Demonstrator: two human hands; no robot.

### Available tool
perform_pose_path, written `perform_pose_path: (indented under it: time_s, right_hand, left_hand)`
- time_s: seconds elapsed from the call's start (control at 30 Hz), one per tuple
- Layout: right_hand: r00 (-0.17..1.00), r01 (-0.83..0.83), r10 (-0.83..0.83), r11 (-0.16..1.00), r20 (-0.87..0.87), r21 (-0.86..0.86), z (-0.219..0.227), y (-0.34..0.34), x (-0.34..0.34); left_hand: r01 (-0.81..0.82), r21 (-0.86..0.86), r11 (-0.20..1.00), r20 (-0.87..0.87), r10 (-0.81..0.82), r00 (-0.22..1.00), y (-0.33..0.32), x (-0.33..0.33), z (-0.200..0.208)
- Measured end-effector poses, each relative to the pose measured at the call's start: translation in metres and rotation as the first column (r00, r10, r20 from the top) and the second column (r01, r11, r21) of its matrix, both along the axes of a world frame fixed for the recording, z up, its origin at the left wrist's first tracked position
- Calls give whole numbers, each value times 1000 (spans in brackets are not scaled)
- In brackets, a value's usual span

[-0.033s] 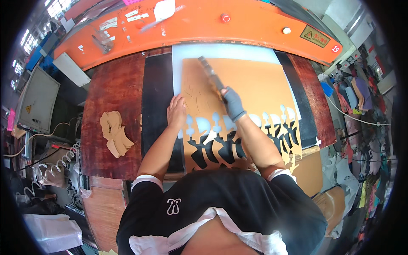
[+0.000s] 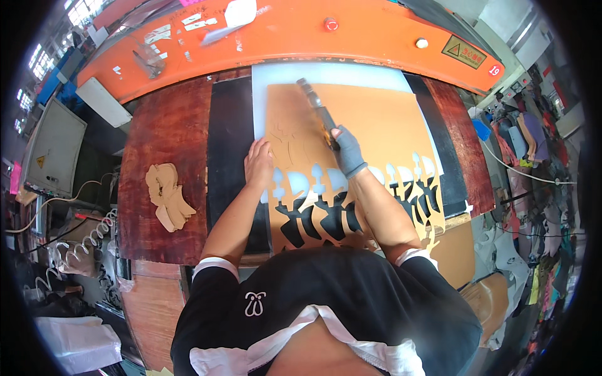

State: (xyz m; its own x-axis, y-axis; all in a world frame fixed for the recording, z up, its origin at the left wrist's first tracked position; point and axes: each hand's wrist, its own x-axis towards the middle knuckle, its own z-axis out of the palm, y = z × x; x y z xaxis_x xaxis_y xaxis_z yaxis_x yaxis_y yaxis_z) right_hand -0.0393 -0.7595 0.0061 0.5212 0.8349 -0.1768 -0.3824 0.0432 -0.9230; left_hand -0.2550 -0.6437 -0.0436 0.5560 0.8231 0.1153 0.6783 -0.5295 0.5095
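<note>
A grey glove with bare fingertips covers my right hand [image 2: 349, 150], which is closed round one end of a long, dark metal cutting die [image 2: 320, 111]. The die is seen nearly edge-on, slanting up and left above a tan sheet [image 2: 370, 125]. Bare and flat, my left hand [image 2: 258, 164] rests at the left edge of that sheet, fingers stretched out. Rows of shaped holes run across the sheet's near half, and thin curved lines mark its left part. Beneath it lies a white board [image 2: 326, 74], its far strip showing.
An orange machine beam [image 2: 282, 34] with a red button [image 2: 330, 24] spans the far side. Cut tan pieces [image 2: 168, 195] lie stacked on the reddish-brown table [image 2: 144, 241] at left. Coloured material scraps [image 2: 533, 169] hang at far right.
My right hand and the cutting die have shifted slightly to the right, and the die stands a little steeper. My left hand stays at the sheet's edge.
</note>
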Motion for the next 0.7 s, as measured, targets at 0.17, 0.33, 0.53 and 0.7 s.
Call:
perform_pose_path:
  time_s: [0.17,0.33,0.53,0.7]
  right_hand:
    - [892,124,-103,992,439,-19,-15,-27,18]
    - [204,227,101,963,974,-147,-32,-27,7]
    - [225,206,87,969,970,-135,-42,-30,7]
    - [152,238,68,966,986,-103,-41,-28,3]
  left_hand:
    - [48,208,977,-90,-30,996,-5,15,15]
    - [442,200,875,-12,-449,894,-55,48,23]
    - [380,289,879,108,-424,899,-71,48,22]
    - [377,290,880,93,-418,904,-70,49,22]
